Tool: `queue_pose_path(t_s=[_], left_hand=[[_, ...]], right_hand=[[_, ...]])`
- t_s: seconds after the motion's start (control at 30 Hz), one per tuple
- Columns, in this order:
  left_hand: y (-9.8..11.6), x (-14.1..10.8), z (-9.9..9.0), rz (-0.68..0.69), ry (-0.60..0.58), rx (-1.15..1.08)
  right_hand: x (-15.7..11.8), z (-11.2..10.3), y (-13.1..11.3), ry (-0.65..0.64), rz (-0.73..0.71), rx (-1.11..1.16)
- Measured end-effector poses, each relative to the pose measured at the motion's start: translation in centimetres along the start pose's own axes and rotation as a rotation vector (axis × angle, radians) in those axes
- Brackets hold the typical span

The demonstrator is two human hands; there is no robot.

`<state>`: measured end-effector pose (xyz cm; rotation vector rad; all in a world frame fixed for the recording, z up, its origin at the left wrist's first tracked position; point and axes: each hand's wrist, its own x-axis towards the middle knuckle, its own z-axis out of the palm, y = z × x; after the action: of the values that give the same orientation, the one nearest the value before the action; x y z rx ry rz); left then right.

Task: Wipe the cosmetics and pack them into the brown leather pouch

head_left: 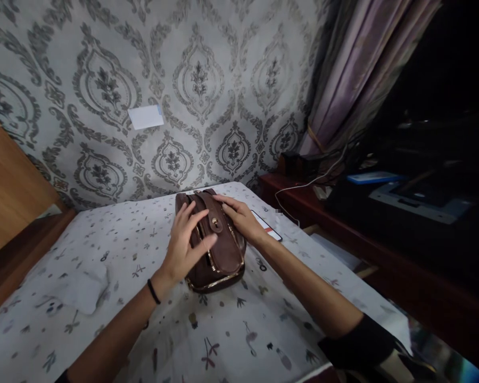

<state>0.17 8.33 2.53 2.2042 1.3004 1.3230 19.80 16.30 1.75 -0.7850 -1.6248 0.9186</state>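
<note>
A dark brown leather bag with gold zippers lies on the patterned white sheet. A strap with a gold clasp crosses its top. My left hand, a black band at its wrist, is at the bag's left side with fingers spread. Over the far right side of the bag rests my right hand, its fingers stretched out along the leather. Part of a phone shows on the sheet, half hidden behind my right forearm.
The patterned wall rises behind the bed. A wooden headboard stands left. At right, a dark red table carries a white cable and a blue-edged flat object. Below it, a drawer is partly pulled out.
</note>
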Motion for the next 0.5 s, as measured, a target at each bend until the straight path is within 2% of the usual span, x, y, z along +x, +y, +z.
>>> queue_pose_path(t_s=[0.17,0.27,0.37,0.4,0.43,0.5], left_hand=[[0.4,-2.6,0.5,0.008,-0.022,0.147],[0.1,-2.2,0.1,0.011,0.004,0.075],[-1.4,0.9,-1.1,-0.097,0.095,-0.094],[-2.3,2.5,-1.5,-0.176,0.135,-0.134],[-3.4,4.3,-1.8,-0.314,0.169,-0.136],[-5.8,8.0,-2.3,-0.452,0.179,-0.104]], right_hand=[[-4.8,1.6,-0.8,0.182,-0.014,-0.159],[-7.4,2.8,-1.0,0.285,-0.025,-0.312],[-8.8,3.5,-0.6,0.317,-0.057,-0.377],[-9.0,3.6,-0.4,0.330,-0.069,-0.389],[-9.1,3.7,-0.3,0.341,-0.081,-0.398],[-9.4,3.9,0.0,0.359,-0.110,-0.417]])
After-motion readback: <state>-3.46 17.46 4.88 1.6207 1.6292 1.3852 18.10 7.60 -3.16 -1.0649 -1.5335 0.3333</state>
